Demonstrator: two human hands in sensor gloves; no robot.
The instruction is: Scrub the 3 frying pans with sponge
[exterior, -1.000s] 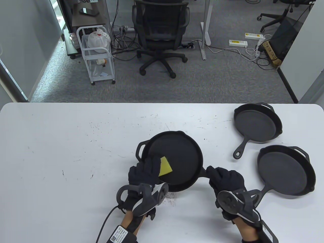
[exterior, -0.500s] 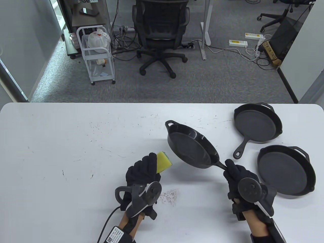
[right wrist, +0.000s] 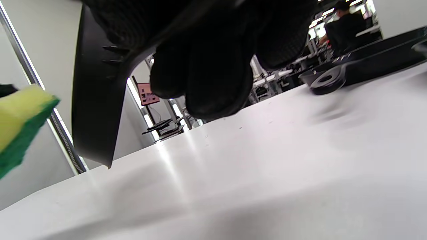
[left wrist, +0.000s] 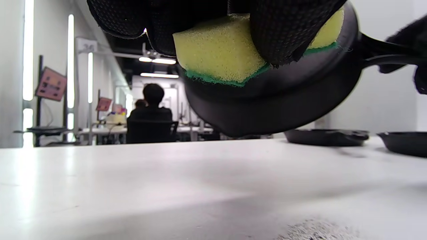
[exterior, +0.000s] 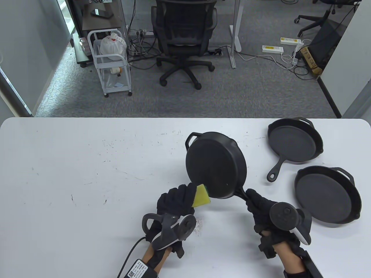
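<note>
My right hand (exterior: 256, 202) grips the handle (exterior: 242, 193) of a black cast-iron frying pan (exterior: 216, 165) and holds it off the white table, turned so its smooth underside faces up. My left hand (exterior: 181, 198) pinches a yellow sponge (exterior: 201, 197) with a green scouring side, pressed against the pan's near edge. The left wrist view shows the sponge (left wrist: 217, 53) with its green face on the pan (left wrist: 273, 100). In the right wrist view the pan (right wrist: 95, 100) stands on edge beside the sponge (right wrist: 20, 116). Two more pans (exterior: 294, 142) (exterior: 327, 194) lie upright at the right.
Dark crumbs (exterior: 198, 224) lie on the table (exterior: 72, 173) just in front of my left hand. An office chair (exterior: 182, 37) and a white wire cart (exterior: 111, 63) stand on the floor beyond the far edge. A cable (exterior: 127, 257) trails from my left wrist.
My right hand lifted the pan off the table, swung it right and rolled it over to show its underside. My left hand followed with the sponge and brought it against the pan's near edge.
</note>
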